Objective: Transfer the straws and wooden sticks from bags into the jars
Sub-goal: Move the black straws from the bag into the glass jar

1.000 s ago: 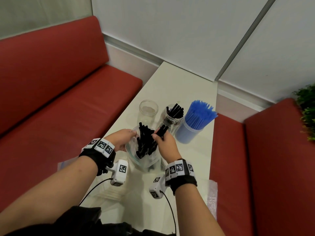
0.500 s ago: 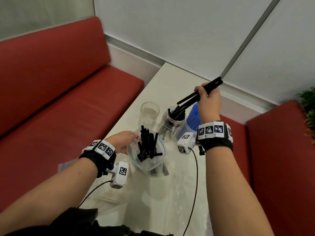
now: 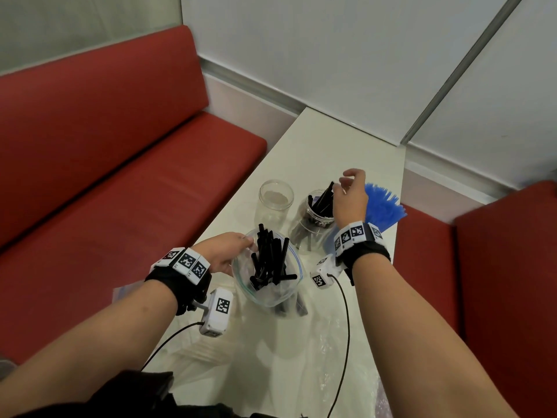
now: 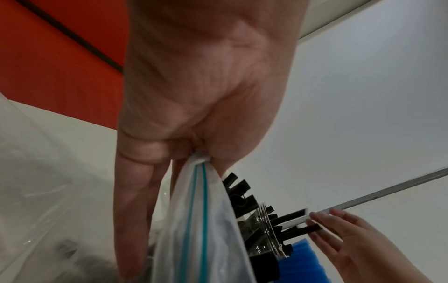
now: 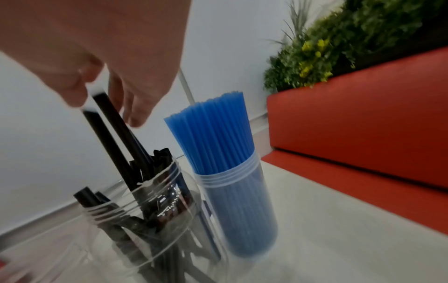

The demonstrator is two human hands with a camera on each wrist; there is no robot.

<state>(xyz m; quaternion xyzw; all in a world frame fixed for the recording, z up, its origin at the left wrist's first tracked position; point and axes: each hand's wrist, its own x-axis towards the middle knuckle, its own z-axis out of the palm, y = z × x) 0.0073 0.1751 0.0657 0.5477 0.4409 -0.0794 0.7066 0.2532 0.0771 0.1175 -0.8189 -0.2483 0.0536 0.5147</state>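
Much of the middle jar [image 3: 313, 224] is hidden behind the right hand [image 3: 351, 200] in the head view, and the blue straws [image 3: 381, 206] show only as a fan past the wrist; their jar is almost wholly covered there. In the left wrist view the palm fills the upper frame, and the lower part of the bag [image 4: 201, 229] runs out of frame. The right wrist view is blurred at its edges, so the jar bottoms are hard to read.

The left hand [image 3: 224, 253] pinches the rim of the bag [image 3: 265, 276], thumb and curled fingers closed on the plastic beside its blue zip line, holding the mouth open. Black straws [image 3: 268, 260] stand in the bag, their tops poking above the rim. The right hand hovers over the middle jar with fingers loosely spread; its fingertips [image 5: 135, 118] touch or sit just beside the tops of two long black straws [image 5: 114, 137] leaning in the jar. Whether it still pinches them I cannot tell.

Only the head view shows the empty jar [image 3: 275, 200] at far left on the desk [image 3: 331, 146], the red benches [image 3: 105, 152] on both sides, and crumpled plastic [image 3: 301, 357] on the near desk. Only the right wrist view shows the blue straws' jar [image 5: 240, 206] clearly, touching or just beside the black-straw jar [image 5: 145, 220], and a green plant [image 5: 339, 38] behind the right bench.
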